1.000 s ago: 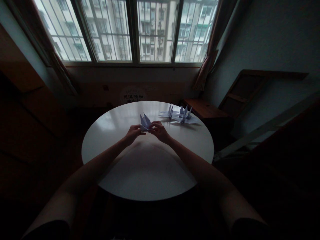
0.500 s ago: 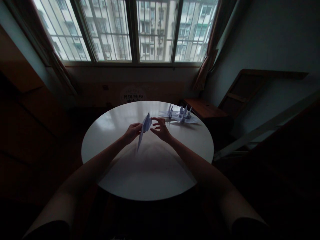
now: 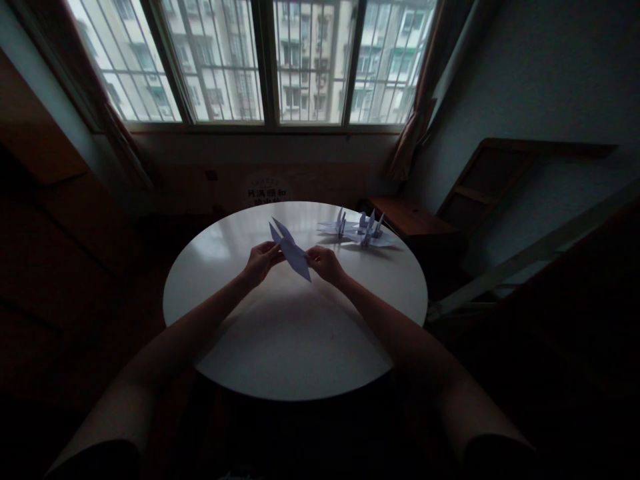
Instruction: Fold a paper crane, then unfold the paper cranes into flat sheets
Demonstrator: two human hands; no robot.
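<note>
A piece of folded pale paper (image 3: 296,257) is held above the middle of the table, with two pointed flaps sticking up at its far left and one point aimed down toward me. My left hand (image 3: 263,262) pinches its left side. On the other side, the fingers of my right hand (image 3: 324,263) are closed on its right edge. Several folded paper cranes (image 3: 367,230) stand close together beyond my right hand, near the table's far right edge.
The round white table (image 3: 295,353) reflects the barred window (image 3: 270,67) behind it. A low wooden cabinet (image 3: 413,219) stands past the table's far right. Curtains (image 3: 407,150) hang at both sides of the window, and the room is dim.
My right hand, its fingers apart before, has closed on the paper's right edge. The folded paper has turned, so its lower point has swung from left to right.
</note>
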